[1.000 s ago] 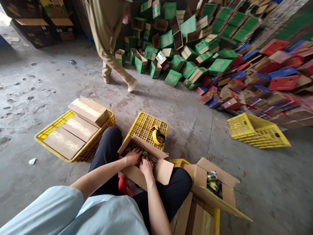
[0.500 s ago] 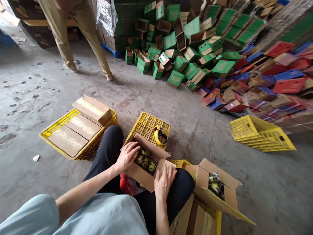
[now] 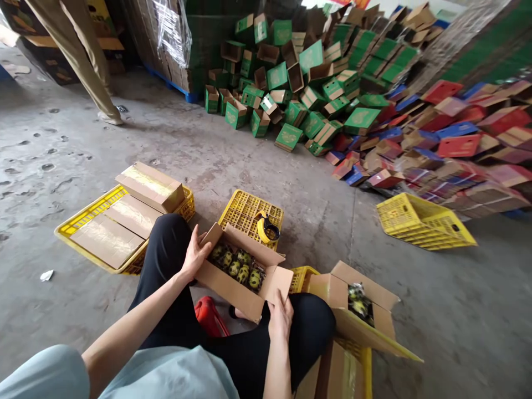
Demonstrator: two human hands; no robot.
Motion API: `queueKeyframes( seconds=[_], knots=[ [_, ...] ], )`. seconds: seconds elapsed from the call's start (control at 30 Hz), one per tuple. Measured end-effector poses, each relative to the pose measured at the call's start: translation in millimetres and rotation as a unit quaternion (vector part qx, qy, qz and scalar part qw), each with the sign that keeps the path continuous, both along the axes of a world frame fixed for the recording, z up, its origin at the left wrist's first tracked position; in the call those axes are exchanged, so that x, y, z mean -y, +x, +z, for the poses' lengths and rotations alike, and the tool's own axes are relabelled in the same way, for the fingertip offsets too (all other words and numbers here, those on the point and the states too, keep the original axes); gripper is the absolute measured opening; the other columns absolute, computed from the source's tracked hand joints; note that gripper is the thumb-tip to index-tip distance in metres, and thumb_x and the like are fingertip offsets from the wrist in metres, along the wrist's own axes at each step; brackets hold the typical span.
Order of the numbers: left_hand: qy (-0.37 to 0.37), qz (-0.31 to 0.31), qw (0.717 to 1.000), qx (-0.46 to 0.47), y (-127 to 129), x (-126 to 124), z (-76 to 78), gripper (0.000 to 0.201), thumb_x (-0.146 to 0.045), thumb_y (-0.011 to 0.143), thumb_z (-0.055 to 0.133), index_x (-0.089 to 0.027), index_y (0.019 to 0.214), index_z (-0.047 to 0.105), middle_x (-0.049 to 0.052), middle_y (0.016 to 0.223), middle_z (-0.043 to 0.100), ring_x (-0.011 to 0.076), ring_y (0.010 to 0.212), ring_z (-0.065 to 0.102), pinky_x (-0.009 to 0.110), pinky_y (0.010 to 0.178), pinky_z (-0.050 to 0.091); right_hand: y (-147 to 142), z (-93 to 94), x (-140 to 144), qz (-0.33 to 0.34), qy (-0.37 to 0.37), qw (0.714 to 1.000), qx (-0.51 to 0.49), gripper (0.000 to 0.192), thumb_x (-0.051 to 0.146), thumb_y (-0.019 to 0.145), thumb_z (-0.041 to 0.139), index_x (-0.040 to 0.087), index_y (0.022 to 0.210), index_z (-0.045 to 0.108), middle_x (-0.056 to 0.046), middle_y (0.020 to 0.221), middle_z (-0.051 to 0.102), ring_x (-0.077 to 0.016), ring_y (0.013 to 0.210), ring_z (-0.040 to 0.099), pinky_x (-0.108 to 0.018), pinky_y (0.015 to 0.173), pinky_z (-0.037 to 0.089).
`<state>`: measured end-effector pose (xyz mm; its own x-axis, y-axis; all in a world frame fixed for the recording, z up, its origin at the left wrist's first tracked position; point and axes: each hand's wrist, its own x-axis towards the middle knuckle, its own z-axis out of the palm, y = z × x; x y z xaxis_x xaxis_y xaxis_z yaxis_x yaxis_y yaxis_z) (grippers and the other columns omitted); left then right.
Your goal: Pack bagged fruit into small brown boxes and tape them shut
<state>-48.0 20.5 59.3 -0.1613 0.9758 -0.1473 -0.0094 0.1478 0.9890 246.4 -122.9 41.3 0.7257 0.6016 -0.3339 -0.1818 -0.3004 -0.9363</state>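
Note:
An open cardboard box (image 3: 228, 287) is held between my knees, tilted down to the right, its flaps raised. Inside lie several green-yellow, dark-spotted round items (image 3: 243, 274), perhaps wrapped fruit, partly in dark clear film. My left hand (image 3: 196, 254) grips the box's left end flap and wall. On the right end, my right hand (image 3: 281, 315) closes on the lower corner and flap. Just beyond the box, a yellow tape dispenser (image 3: 262, 228) rests on an upturned yellow crate (image 3: 236, 209).
Left, a yellow crate (image 3: 66, 235) carries taped boxes (image 3: 108, 238). Right, another open box (image 3: 338, 293) with similar items sits over a yellow crate (image 3: 367, 363). A yellow crate (image 3: 419, 224) stands farther right. Green cartons (image 3: 288, 136) are heaped behind; a person's legs (image 3: 83, 61) show upper left.
Both hands have shifted from the open flaps to gripping the box's two ends. The box has turned slightly and more of its contents show. The person at upper left has moved left.

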Motion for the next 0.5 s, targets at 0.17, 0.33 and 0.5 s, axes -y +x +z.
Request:
queueKeyframes(
  seconds=[0.17, 0.33, 0.5],
  knots=[
    [-0.045, 0.004, 0.999, -0.009, 0, 10, 3.0, 0.074, -0.053, 0.082, 0.074, -0.011, 0.141, 0.062, 0.016, 0.125, 0.075, 0.0349, 0.115, 0.07, 0.042, 0.096, 0.057, -8, -6.7, 1, -0.071, -0.004, 0.993, -0.097, 0.068, 0.063, 0.054, 0.089, 0.019, 0.103, 0.073, -0.009, 0.106, 0.077, -0.0298, 0.106, 0.073, -0.036, 0.079, 0.063],
    [-0.035, -0.064, 0.994, -0.078, 2, 12, 3.6, 0.064, -0.062, 0.083, 0.064, -0.008, 0.114, 0.076, 0.011, 0.097, 0.08, 0.0319, 0.089, 0.073, 0.033, 0.072, 0.056, -3, 3.7, -13, -0.072, -0.001, 0.987, -0.142, 0.064, 0.055, 0.047, 0.094, 0.021, 0.096, 0.072, -0.007, 0.102, 0.077, -0.0297, 0.105, 0.072, -0.034, 0.073, 0.062],
    [-0.012, -0.053, 0.99, -0.132, 4, 12, -6.1, 0.066, -0.064, 0.085, 0.06, -0.01, 0.118, 0.075, 0.01, 0.101, 0.08, 0.0306, 0.09, 0.073, 0.032, 0.075, 0.055, 1, 2.7, -14, -0.085, 0.027, 0.985, -0.145, 0.061, 0.052, 0.051, 0.094, 0.022, 0.101, 0.073, -0.008, 0.11, 0.078, -0.0303, 0.105, 0.074, -0.039, 0.078, 0.064]
  ],
)
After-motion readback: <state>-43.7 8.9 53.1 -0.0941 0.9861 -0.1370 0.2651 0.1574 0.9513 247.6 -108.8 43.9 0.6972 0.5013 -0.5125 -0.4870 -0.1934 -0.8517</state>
